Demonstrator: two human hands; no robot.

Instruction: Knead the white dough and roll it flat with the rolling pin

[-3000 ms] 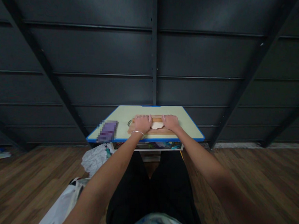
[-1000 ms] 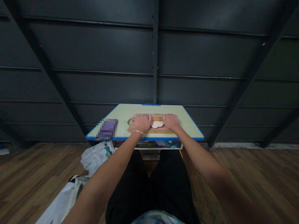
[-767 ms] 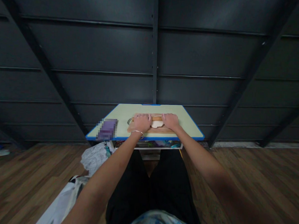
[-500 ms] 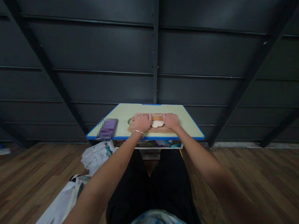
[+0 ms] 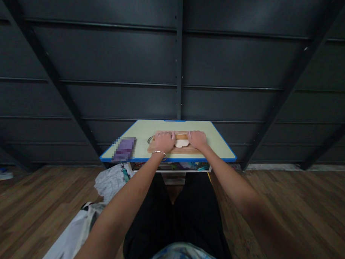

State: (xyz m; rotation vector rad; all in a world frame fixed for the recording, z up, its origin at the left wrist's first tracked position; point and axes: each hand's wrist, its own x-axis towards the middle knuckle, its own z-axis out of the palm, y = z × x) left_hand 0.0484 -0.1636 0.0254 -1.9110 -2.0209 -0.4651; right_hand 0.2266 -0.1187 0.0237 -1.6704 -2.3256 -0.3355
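Both my hands grip a wooden rolling pin point(image 5: 181, 137) that lies crosswise over a wooden board point(image 5: 185, 150). Toward the pin's left end, my left hand point(image 5: 164, 141) is closed around it, a bangle at the wrist. My right hand point(image 5: 197, 139) is wrapped over the right end. Between the hands, a flattened piece of pale dough point(image 5: 181, 143) shows at the near side of the pin; its far part is hidden beneath the pin. A metal ring-like handle point(image 5: 150, 139) pokes out left of my left hand; the rest of that object is hidden.
The board lies on a small pale table point(image 5: 144, 128) with a blue rim. A blurred purple item point(image 5: 124, 149) is at its left. Below is an open shelf with things inside. Pale cloth point(image 5: 110, 182) and a white bag point(image 5: 69, 231) sit left of my legs. A dark panelled wall point(image 5: 128, 101) stands behind.
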